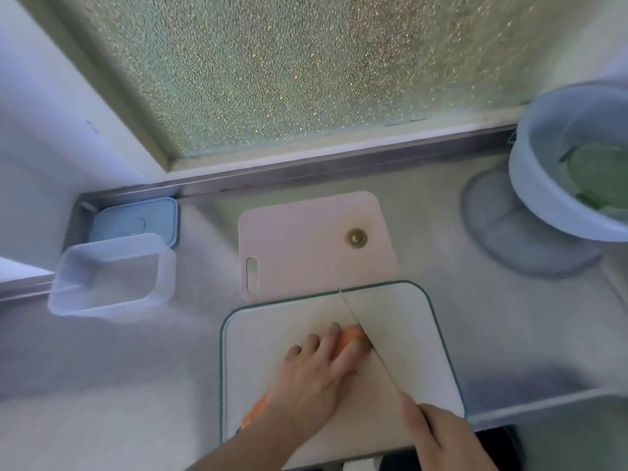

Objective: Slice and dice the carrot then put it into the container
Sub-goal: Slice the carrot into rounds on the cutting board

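An orange carrot (350,338) lies across a white cutting board with a green rim (418,334). My left hand (316,372) presses down on the carrot and hides most of it; its thin end shows by my wrist. My right hand (438,436) grips a knife handle, index finger along the spine. The knife blade (367,341) runs up the board and meets the carrot's thick end beside my left fingertips. An empty clear container (112,273) stands to the left on the steel counter.
A blue lid (136,219) lies behind the container. A pink cutting board (306,239) with a small round piece on it lies beyond the white one. A white bowl (543,158) with green leaves sits at the right. A frosted window is behind.
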The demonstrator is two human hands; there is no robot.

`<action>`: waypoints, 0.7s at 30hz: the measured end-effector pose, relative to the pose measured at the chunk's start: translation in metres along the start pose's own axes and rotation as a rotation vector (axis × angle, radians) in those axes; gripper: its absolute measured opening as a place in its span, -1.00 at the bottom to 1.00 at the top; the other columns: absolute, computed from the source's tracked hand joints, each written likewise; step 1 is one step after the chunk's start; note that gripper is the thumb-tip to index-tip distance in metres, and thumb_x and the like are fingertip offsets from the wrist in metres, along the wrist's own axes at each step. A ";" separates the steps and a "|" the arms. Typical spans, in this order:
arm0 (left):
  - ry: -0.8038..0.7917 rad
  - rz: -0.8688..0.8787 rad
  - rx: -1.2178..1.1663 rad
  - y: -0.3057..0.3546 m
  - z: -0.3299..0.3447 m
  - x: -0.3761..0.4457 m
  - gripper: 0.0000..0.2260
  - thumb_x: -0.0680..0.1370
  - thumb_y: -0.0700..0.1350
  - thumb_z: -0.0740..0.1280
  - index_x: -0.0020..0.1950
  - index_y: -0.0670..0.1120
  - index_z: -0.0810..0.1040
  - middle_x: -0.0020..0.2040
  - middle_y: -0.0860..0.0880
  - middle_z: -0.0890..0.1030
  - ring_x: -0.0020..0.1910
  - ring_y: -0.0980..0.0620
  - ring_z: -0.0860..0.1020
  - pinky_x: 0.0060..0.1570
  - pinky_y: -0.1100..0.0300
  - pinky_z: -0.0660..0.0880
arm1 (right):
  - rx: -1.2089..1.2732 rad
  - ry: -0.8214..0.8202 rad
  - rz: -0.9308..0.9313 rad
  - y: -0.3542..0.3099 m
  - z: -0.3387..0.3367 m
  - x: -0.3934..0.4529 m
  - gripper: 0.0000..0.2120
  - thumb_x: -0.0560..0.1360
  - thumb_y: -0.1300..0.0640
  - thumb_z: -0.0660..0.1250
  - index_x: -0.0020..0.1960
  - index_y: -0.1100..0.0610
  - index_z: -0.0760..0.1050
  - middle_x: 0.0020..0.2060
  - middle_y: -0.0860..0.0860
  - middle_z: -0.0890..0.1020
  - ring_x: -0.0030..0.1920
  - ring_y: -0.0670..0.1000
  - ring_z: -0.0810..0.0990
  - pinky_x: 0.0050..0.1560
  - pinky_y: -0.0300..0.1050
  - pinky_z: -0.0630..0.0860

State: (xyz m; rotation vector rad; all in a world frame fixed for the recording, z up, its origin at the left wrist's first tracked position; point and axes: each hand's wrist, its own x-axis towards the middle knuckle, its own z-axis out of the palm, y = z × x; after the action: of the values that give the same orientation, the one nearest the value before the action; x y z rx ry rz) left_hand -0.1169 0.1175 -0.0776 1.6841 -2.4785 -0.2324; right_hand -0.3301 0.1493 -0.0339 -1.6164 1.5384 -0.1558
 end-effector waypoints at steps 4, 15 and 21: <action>-0.020 0.005 -0.007 -0.001 0.001 -0.002 -0.62 0.55 0.12 0.18 0.33 0.05 0.40 0.20 -0.12 0.59 -0.20 -0.12 0.57 -0.37 0.10 0.52 | -0.274 0.416 -0.248 -0.008 0.007 -0.024 -0.70 0.54 -0.01 0.22 -0.28 0.00 0.62 -0.53 -0.12 0.52 -0.60 -0.15 0.41 -0.48 -0.41 0.32; -0.034 0.051 0.001 -0.004 0.001 -0.003 -0.57 0.55 0.12 0.23 0.39 0.02 0.37 0.23 -0.13 0.56 -0.19 -0.13 0.56 -0.36 0.06 0.54 | 0.072 0.454 -0.246 -0.020 0.010 -0.014 -0.60 0.41 0.08 0.25 -0.14 -0.48 0.31 -0.62 -0.40 0.12 -0.57 -0.47 0.14 -0.58 -0.65 -0.08; -0.038 0.055 0.004 -0.003 0.000 -0.001 -0.57 0.54 0.11 0.22 0.37 0.00 0.39 0.22 -0.12 0.57 -0.21 -0.12 0.56 -0.37 0.07 0.54 | -0.041 0.259 -0.045 -0.031 0.011 -0.029 -0.26 0.58 -0.37 -0.17 -0.26 0.02 0.64 -0.47 -0.25 0.53 -0.50 -0.27 0.51 -0.01 -0.34 0.40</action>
State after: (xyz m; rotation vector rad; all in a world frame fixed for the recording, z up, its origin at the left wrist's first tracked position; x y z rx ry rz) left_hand -0.1135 0.1175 -0.0781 1.6250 -2.5502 -0.2566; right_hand -0.3064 0.1750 -0.0070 -1.7164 1.7090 -0.3730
